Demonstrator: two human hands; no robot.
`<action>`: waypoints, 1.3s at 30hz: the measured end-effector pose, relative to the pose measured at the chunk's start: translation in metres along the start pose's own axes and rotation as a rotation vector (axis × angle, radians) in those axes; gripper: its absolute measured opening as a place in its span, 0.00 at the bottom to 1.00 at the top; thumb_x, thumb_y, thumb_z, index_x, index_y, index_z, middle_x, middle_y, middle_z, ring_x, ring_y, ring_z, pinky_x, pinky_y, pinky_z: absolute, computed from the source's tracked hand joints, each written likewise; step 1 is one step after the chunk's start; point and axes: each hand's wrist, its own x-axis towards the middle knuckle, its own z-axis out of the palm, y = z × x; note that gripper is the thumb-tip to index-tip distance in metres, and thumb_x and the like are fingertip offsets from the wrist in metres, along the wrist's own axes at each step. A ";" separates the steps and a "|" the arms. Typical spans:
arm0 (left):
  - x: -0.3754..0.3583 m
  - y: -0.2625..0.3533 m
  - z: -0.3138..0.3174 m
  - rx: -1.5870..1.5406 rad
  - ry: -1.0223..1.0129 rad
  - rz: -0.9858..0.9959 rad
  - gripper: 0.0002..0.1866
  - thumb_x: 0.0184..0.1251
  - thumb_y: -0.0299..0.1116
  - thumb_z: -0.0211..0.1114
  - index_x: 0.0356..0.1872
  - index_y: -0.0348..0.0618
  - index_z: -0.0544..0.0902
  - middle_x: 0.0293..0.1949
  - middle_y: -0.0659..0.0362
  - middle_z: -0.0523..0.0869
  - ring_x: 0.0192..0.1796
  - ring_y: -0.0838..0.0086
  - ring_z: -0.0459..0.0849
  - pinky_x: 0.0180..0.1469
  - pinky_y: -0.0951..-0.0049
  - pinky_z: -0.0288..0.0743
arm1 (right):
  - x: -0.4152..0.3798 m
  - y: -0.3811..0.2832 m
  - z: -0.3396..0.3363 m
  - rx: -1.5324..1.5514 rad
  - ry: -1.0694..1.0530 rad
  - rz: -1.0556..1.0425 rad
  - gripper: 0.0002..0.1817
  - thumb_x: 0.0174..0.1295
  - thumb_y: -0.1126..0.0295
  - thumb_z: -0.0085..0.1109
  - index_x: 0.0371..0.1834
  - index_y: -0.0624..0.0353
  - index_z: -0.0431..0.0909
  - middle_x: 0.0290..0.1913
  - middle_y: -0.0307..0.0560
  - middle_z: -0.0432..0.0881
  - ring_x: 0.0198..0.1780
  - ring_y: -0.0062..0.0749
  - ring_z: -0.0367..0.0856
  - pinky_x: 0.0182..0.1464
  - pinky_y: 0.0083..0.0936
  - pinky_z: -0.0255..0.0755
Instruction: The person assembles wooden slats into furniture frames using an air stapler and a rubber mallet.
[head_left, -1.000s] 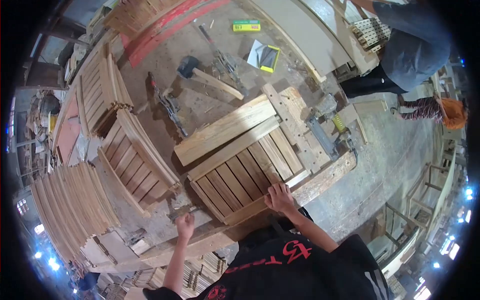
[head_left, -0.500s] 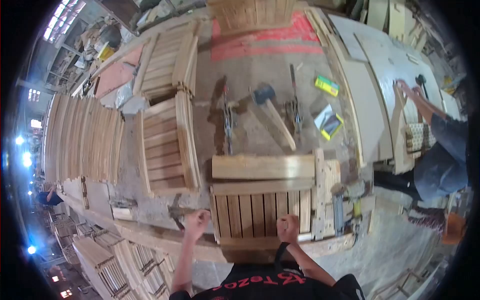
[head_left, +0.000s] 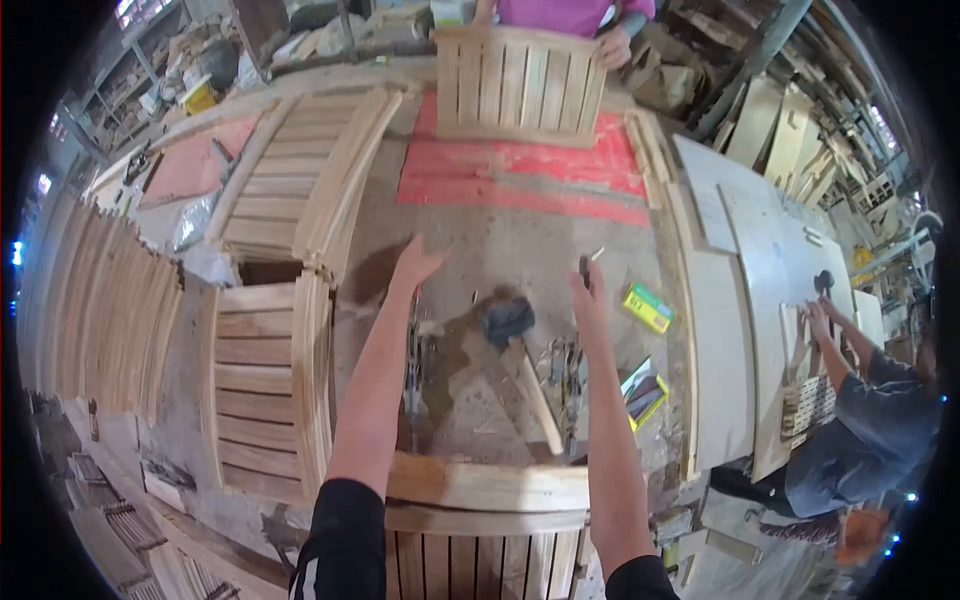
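My left hand (head_left: 418, 264) is stretched forward with its fingers apart, at the far end of the left metal clamp (head_left: 416, 350). My right hand (head_left: 590, 285) is closed around the dark far end of the right metal clamp (head_left: 568, 385). Between the two clamps lies a mallet (head_left: 510, 320) with a black head and a pale wooden handle. Close to my body is a slatted wooden panel (head_left: 480, 560), partly cut off by the frame, with a thick wooden rail (head_left: 490, 483) along its far side.
Slatted panels (head_left: 255, 390) are stacked at left, beside many upright slats (head_left: 95, 310). A green-yellow box (head_left: 648, 307) and an open yellow box (head_left: 645, 395) lie at right. Across the table, a person in pink (head_left: 560, 14) holds a slatted panel (head_left: 520, 85). Another person (head_left: 850, 430) works at right.
Both my hands have moved forward from the near panel to the far ends of the clamps. My view has tilted up, and the far person and their held panel now show more fully.
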 end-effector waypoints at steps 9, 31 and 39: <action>-0.158 0.099 -0.114 -0.997 -0.451 -0.135 0.27 0.70 0.54 0.55 0.31 0.35 0.82 0.16 0.64 0.74 0.14 0.82 0.63 0.18 0.79 0.59 | -0.011 0.016 -0.058 0.320 -0.094 0.400 0.39 0.66 0.37 0.44 0.66 0.60 0.68 0.52 0.49 0.81 0.49 0.30 0.77 0.50 0.31 0.66; -0.252 0.059 -0.059 -0.930 0.212 -0.016 0.16 0.71 0.37 0.58 0.22 0.40 0.74 0.20 0.67 0.69 0.23 0.83 0.64 0.24 0.75 0.55 | -0.091 -0.062 -0.086 0.094 -0.397 0.313 0.26 0.56 0.59 0.69 0.11 0.58 0.63 0.15 0.31 0.62 0.20 0.14 0.57 0.23 0.21 0.49; -0.299 -0.014 -0.024 -0.943 0.193 0.495 0.20 0.67 0.44 0.52 0.14 0.55 0.62 0.19 0.69 0.63 0.27 0.72 0.60 0.47 0.61 0.57 | -0.147 0.031 -0.072 0.516 -0.198 -0.312 0.25 0.41 0.67 0.70 0.08 0.56 0.57 0.12 0.37 0.65 0.15 0.30 0.61 0.29 0.28 0.58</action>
